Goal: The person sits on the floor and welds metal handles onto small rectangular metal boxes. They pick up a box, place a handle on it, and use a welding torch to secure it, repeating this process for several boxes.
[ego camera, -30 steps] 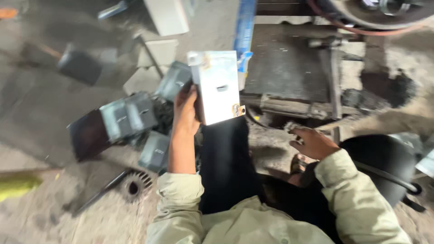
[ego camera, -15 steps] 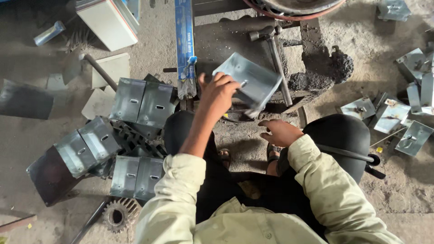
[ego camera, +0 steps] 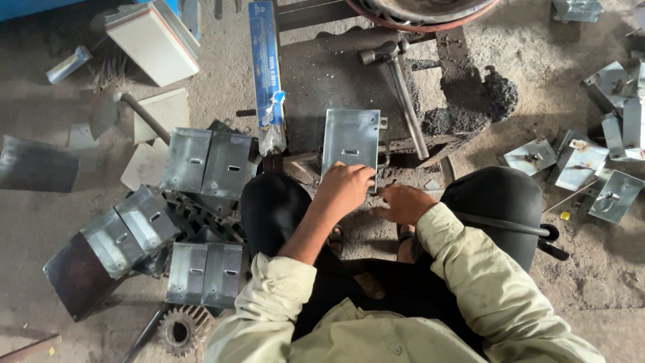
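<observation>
Plate [ego camera: 351, 139] edge under left hand [ego camera: 345, 188] (hidden)

Soft, even daylight fills the scene with only faint shadows, the floor [ego camera: 40, 222] stays dull and dim toward the left corners, the metal plates [ego camera: 208, 161] give a mild sheen without harsh glare, focus is sharp throughout, and the wide lens bends the edges slightly.
</observation>
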